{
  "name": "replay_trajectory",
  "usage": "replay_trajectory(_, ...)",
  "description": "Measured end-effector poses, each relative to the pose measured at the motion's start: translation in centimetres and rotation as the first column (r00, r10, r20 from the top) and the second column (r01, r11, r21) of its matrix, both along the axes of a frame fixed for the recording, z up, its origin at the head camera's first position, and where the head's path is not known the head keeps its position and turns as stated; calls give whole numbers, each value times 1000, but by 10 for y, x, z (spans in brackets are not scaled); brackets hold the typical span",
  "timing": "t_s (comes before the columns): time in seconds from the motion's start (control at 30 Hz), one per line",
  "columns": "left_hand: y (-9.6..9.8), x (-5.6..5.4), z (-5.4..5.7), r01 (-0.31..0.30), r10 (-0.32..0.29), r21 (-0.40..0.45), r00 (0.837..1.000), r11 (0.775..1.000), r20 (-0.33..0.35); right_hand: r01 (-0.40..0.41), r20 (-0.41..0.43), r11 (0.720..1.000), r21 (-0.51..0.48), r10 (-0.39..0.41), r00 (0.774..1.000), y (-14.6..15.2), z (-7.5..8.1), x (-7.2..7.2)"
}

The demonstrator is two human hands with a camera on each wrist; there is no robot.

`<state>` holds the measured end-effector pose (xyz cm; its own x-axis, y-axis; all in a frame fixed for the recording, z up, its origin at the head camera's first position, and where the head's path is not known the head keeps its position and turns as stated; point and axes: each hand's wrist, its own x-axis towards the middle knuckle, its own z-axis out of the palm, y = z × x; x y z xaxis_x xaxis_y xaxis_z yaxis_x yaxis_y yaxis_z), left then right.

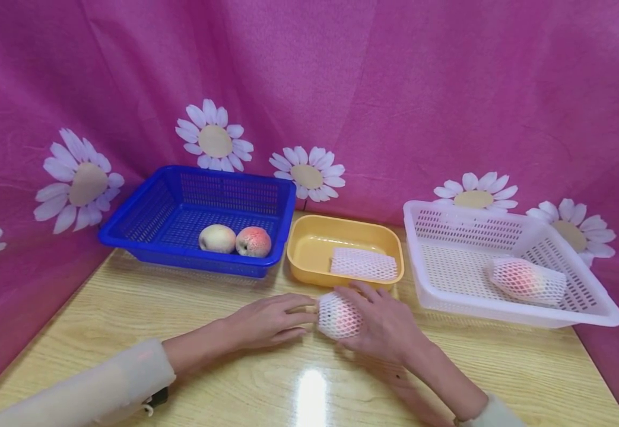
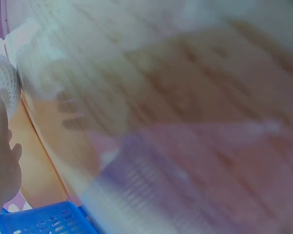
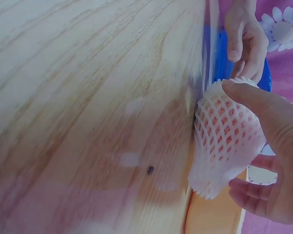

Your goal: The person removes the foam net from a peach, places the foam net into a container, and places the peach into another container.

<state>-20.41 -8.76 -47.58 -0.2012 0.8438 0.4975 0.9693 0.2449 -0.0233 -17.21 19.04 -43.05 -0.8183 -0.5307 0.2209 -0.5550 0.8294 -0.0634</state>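
A peach in a white foam net (image 1: 336,317) rests on the table in front of the yellow tray. My right hand (image 1: 386,323) holds it from the right, with the thumb and fingers on opposite sides in the right wrist view. In that view, the net (image 3: 227,136) bulges around the reddish fruit and narrows toward one end. My left hand (image 1: 269,320) reaches in from the left, its fingers extended and their tips close to the net's edge. Only part of the left hand (image 2: 2,151) shows at the side of the left wrist view.
A blue basket (image 1: 149,252) at the back left contains two bare peaches (image 1: 234,240). The yellow tray (image 1: 304,276) carries flat foam netting (image 1: 364,264). At the right, a white basket (image 1: 432,296) holds a netted peach (image 1: 525,280). Behind hangs a pink flowered cloth (image 1: 373,107).
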Motion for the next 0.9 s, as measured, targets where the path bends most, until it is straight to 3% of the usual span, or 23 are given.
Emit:
replay_trajectory(0.3, -10, 0, 2, -50, 52, -16, 994, 999, 94, -23, -88, 999, -43, 19, 996, 17, 2, 0)
replay_trajectory(0.43, -15, 1, 3, -92, 96, -41, 988, 995, 121, -33, -88, 997, -63, 27, 996, 24, 2, 1)
replay_trajectory(0.67, -24, 1, 2, -126, 129, -33, 986, 991, 104, -65, -120, 994, -84, 55, 991, 38, 0, 3)
replay_trajectory(0.9, -36, -1, 4, -158, 158, -11, 977, 987, 143, -70, -141, 995, -69, 60, 988, 46, -4, 4)
